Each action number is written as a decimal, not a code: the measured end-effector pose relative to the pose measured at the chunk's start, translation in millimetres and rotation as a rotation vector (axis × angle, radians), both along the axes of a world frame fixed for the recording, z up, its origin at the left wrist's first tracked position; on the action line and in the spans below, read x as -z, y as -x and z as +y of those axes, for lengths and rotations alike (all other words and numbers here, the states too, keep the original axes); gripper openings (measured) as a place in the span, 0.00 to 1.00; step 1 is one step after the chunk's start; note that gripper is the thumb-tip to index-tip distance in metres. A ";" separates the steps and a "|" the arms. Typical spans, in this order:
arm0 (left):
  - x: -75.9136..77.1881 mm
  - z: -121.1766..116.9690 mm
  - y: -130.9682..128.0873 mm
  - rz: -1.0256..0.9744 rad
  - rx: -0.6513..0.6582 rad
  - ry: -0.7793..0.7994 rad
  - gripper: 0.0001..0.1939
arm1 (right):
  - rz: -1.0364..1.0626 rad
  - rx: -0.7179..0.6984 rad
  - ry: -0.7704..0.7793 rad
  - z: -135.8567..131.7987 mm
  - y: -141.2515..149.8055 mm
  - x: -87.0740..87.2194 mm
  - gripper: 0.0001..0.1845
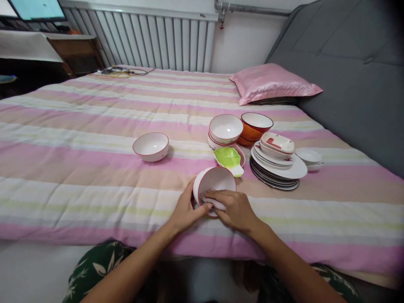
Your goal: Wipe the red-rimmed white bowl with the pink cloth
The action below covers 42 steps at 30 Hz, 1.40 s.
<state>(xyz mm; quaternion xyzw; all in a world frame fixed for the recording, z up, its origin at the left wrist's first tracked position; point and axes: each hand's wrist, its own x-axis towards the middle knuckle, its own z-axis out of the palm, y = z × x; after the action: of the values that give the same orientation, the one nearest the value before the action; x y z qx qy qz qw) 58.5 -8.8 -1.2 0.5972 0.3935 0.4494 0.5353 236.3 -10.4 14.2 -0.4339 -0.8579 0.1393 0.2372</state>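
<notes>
Tilted toward me over the front of the bed is a white bowl with a red rim. My left hand grips its left side, thumb over the rim. Inside the bowl, my right hand presses a folded pale cloth against the inner wall. A second red-rimmed bowl stands alone to the left. Just beyond my hands lies a green leaf-shaped dish, partly over a pink dish. Behind these is a stack of white bowls.
Orange bowls stand behind, beside a pile of plates topped by a patterned dish. Small white dishes sit to their right. A pink pillow rests near the grey headboard. Cables lie at the far left.
</notes>
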 end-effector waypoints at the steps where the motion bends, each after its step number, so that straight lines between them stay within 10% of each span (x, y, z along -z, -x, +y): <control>1: -0.3 -0.1 0.0 -0.001 0.000 -0.003 0.36 | 0.025 0.004 0.003 0.4 -0.2 -1.0 0.19; 14: -4.4 -0.9 1.3 0.021 -0.007 -0.036 0.36 | 0.384 0.160 -0.263 17.8 -6.8 -36.1 0.05; 28: -6.3 -1.5 1.6 0.107 0.003 -0.102 0.40 | 0.639 0.354 -0.401 27.0 -8.9 -23.1 0.02; 42: -6.6 -2.0 1.0 0.062 0.005 -0.087 0.39 | 0.398 0.308 -0.399 26.6 -1.0 -22.8 0.15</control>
<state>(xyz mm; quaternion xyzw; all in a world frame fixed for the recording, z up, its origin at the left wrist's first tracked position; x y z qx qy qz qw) 57.5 -10.8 5.4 0.6346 0.3882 0.4461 0.4976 237.3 16.2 37.0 -0.4681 -0.7293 0.0128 0.4989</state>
